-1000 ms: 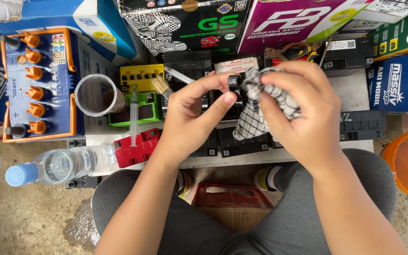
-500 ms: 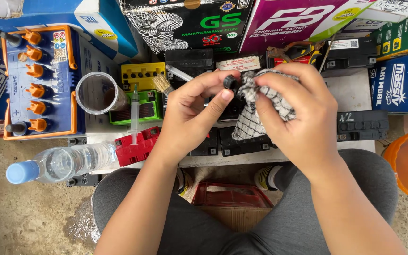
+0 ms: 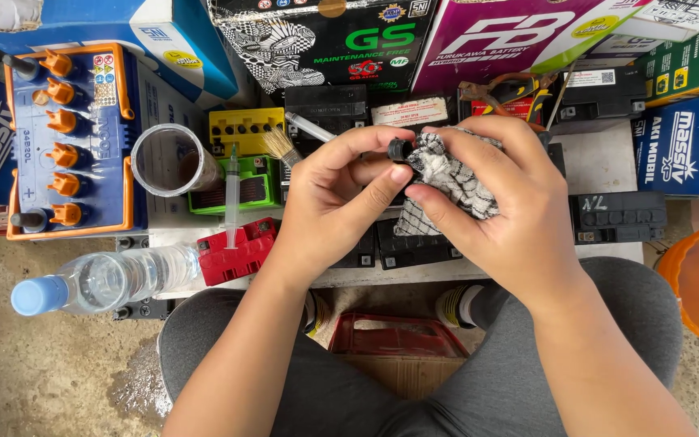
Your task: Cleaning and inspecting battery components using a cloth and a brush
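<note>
Above the low bench's front edge, left hand pinches a small black cap while right hand grips checked cloth against it, wiping apparently mid-way

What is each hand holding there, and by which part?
The left hand pinches a small black cap by its sides between thumb and fingertips. The right hand grips a bunched checkered cloth, pressed against the cap.
</note>
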